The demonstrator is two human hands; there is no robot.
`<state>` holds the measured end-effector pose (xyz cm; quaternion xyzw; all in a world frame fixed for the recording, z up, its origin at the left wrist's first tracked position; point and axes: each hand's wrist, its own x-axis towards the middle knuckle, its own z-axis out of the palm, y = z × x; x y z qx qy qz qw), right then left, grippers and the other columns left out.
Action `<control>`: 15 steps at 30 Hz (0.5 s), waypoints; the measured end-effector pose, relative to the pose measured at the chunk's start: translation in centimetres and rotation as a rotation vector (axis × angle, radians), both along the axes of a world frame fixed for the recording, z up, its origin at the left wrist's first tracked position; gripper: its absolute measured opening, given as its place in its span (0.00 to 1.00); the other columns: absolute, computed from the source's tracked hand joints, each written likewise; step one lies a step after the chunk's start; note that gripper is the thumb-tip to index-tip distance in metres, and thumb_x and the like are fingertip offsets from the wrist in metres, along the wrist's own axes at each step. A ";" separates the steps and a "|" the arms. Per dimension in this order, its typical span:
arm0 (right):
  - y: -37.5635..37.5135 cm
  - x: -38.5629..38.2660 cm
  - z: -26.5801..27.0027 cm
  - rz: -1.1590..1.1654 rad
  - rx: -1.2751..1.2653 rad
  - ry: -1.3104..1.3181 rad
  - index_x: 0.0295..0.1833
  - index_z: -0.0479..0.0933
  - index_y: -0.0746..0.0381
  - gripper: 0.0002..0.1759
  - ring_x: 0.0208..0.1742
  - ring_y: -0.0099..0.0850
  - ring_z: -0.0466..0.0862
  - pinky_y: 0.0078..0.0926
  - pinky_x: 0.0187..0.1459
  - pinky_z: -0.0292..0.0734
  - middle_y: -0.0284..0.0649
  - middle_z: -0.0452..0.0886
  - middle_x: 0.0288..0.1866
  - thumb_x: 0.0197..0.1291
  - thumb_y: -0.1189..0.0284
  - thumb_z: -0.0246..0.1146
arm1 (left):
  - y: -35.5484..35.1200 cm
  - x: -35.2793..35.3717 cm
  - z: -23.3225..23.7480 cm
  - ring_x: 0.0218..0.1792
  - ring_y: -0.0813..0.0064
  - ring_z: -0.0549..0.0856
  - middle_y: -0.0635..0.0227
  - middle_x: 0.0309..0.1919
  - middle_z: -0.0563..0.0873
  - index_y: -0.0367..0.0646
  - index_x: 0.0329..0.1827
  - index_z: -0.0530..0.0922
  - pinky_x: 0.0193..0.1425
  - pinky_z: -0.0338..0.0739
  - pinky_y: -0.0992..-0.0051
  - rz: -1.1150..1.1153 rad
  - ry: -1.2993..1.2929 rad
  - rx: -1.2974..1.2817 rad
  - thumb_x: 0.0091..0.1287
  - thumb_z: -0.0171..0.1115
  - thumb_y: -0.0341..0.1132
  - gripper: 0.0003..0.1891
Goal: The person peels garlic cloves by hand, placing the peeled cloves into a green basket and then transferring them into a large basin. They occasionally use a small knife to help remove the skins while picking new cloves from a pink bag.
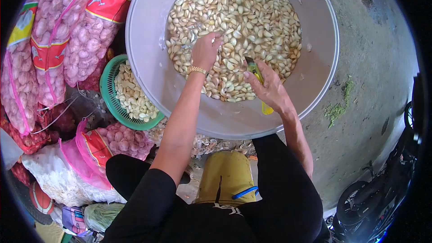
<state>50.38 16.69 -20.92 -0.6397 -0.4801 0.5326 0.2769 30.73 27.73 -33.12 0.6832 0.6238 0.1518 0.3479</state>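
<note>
A large grey tub holds a mass of unpeeled garlic cloves sitting in water. My left hand, with a gold bracelet at the wrist, is over the cloves on the tub's left side. Its fingers are curled closed, and what they pinch is too small to make out. On the right, my right hand is wrapped around a yellow-green utility knife. The knife's dark tip points up and left, above the cloves. Its yellow end shows below the palm.
Left of the tub, a green basket holds peeled garlic cloves. Mesh sacks of garlic bulbs are stacked at far left. A yellow bucket stands between my legs. Garlic skins litter the floor, and a motorbike is at lower right.
</note>
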 end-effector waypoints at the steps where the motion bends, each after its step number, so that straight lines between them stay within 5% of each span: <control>1: 0.0 0.0 0.2 -0.005 -0.021 0.009 0.56 0.74 0.71 0.26 0.43 0.38 0.81 0.37 0.47 0.76 0.54 0.82 0.42 0.68 0.58 0.64 | 0.0 0.0 -0.1 0.34 0.63 0.88 0.53 0.32 0.88 0.41 0.46 0.86 0.41 0.78 0.64 -0.001 -0.002 0.000 0.65 0.65 0.42 0.14; 7: -0.1 0.4 0.0 0.000 -0.047 0.004 0.57 0.74 0.71 0.26 0.43 0.38 0.81 0.37 0.47 0.77 0.54 0.82 0.42 0.68 0.57 0.63 | 0.4 -0.9 -0.1 0.25 0.70 0.83 0.60 0.27 0.87 0.40 0.42 0.86 0.36 0.75 0.70 -0.087 0.034 -0.058 0.65 0.66 0.41 0.13; 9: -0.3 0.5 -0.2 0.011 -0.058 0.014 0.57 0.74 0.71 0.27 0.44 0.39 0.82 0.38 0.47 0.77 0.55 0.82 0.43 0.68 0.57 0.63 | 0.4 -1.6 -0.2 0.30 0.68 0.85 0.60 0.27 0.88 0.38 0.40 0.86 0.41 0.76 0.69 0.060 -0.332 -0.278 0.62 0.67 0.41 0.13; 10: -0.5 0.5 -0.6 -0.002 -0.053 -0.002 0.59 0.73 0.72 0.28 0.45 0.40 0.83 0.38 0.48 0.78 0.56 0.82 0.45 0.68 0.56 0.63 | 0.1 -1.7 0.2 0.30 0.77 0.82 0.64 0.27 0.87 0.35 0.39 0.85 0.40 0.75 0.74 0.164 -0.376 -0.407 0.62 0.67 0.40 0.14; 15: -0.3 0.6 -0.7 -0.015 -0.020 -0.056 0.62 0.72 0.74 0.31 0.51 0.45 0.84 0.39 0.52 0.78 0.59 0.82 0.50 0.68 0.56 0.64 | -1.2 -2.4 -1.4 0.35 0.64 0.86 0.58 0.34 0.89 0.38 0.43 0.85 0.45 0.77 0.69 0.038 -0.287 -0.171 0.62 0.67 0.43 0.17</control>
